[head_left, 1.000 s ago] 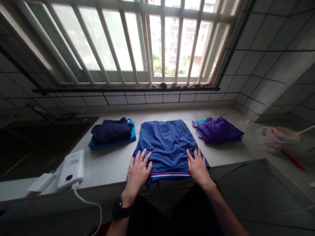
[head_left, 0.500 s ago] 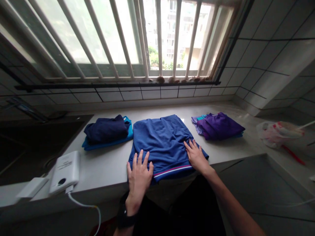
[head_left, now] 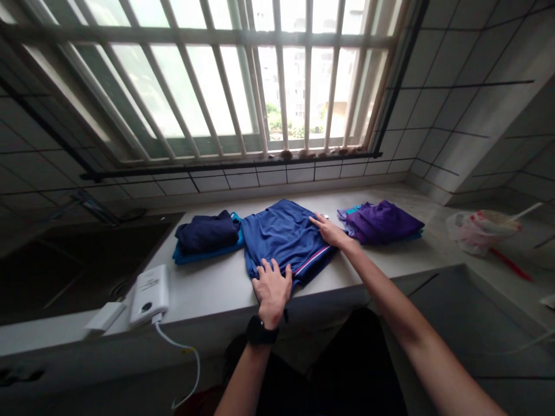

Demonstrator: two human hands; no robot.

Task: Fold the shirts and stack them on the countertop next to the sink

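A blue folded garment (head_left: 281,231) with a white and red stripe along its near right edge lies turned at an angle on the white counter (head_left: 208,283). My left hand (head_left: 273,283) rests on its near corner, fingers spread on the cloth. Farther back, my right hand (head_left: 328,230) lies at the garment's right side with fingers stretched out across the fabric. Neither hand grips the cloth visibly. To the left, a dark navy folded garment (head_left: 206,231) sits on a brighter blue one (head_left: 184,255). On the right is a pile with a purple garment (head_left: 384,222) on top.
A white power bank (head_left: 150,292) with a plugged-in white cable (head_left: 191,349) stands at the counter's left front. Beyond it is a dark sink (head_left: 87,271). A plastic bag (head_left: 472,231) lies at far right, near a red strip (head_left: 511,264). A barred window (head_left: 243,104) is behind.
The blue garment has turned counter-clockwise, its striped edge now slanting up to the right. My right hand has moved farther back; my left hand stays on the near corner. The view has shifted.
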